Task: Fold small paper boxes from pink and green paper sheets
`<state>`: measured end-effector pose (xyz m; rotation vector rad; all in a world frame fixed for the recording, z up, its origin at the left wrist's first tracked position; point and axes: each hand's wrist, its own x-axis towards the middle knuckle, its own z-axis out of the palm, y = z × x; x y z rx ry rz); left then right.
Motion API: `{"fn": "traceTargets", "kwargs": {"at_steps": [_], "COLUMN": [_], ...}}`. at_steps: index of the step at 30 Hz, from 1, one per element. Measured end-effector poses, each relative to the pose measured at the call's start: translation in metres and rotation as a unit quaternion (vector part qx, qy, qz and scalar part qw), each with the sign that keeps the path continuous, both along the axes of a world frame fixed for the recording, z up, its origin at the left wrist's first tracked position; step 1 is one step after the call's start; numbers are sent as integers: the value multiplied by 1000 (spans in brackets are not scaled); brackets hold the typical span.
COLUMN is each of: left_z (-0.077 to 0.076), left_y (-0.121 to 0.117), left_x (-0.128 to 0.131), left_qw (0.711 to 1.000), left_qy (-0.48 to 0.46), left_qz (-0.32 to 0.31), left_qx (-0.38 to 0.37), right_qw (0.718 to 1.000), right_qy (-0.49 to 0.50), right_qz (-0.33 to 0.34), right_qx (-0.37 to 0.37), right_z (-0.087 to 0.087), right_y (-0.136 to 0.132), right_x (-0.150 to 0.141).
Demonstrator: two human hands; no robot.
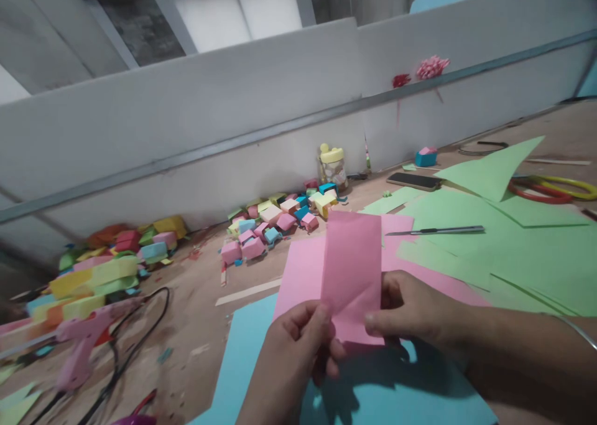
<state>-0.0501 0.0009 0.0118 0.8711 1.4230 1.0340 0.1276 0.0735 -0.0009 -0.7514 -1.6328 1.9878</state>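
Note:
A rectangular strip of pink paper [353, 263] is held upright between my two hands, with a faint diagonal crease near its lower part. My left hand [303, 344] pinches its lower left edge between thumb and fingers. On the right side, my right hand [405, 310] grips the lower right edge, thumb in front and fingers behind. Beneath the hands lies a blue paper sheet [396, 387], shadowed by them. A larger pink sheet [301, 263] rests behind the strip, partly covered by it.
Green paper sheets [536, 263] cover the right, with a craft knife [438, 231], a phone [414, 181] and scissors [545, 191]. Small paper boxes [270, 216] are piled near a lidded jar [333, 167]. At left lie a pink glue gun [84, 344] and its black cord [140, 331].

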Motion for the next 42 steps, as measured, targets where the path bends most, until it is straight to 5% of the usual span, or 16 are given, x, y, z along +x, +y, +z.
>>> {"fn": "traceTargets", "kwargs": {"at_steps": [2,7,13,18,24,28,33,37,42], "left_z": [-5,-16,-14,-13,-13,-21,-32,-27,-17], "left_y": [1,-1,-5,-5,-2,3,5,2,-2], "left_x": [4,21,26,13,6,9,8,14,25], "left_qw": [999,994,997,996,997,995,994,998,998], "left_qy": [-8,-36,-21,2,-31,4,1,0,35], "left_qz": [24,-37,-42,-73,57,88,91,24,-20], "left_qx": [24,96,64,60,36,46,65,56,40], "right_qw": [999,996,996,992,980,975,975,980,998], "right_qy": [8,15,7,27,40,28,72,63,39], "right_qz": [-51,-86,-71,-123,-192,-216,-209,-187,-48], "right_qx": [0,-11,-54,9,41,37,5,10,6], "right_z": [0,3,3,0,5,5,5,3,2], "right_y": [-3,-16,-20,0,11,3,-2,-5,-14], "right_x": [-2,-6,-6,-1,2,0,-1,0,-1]}}
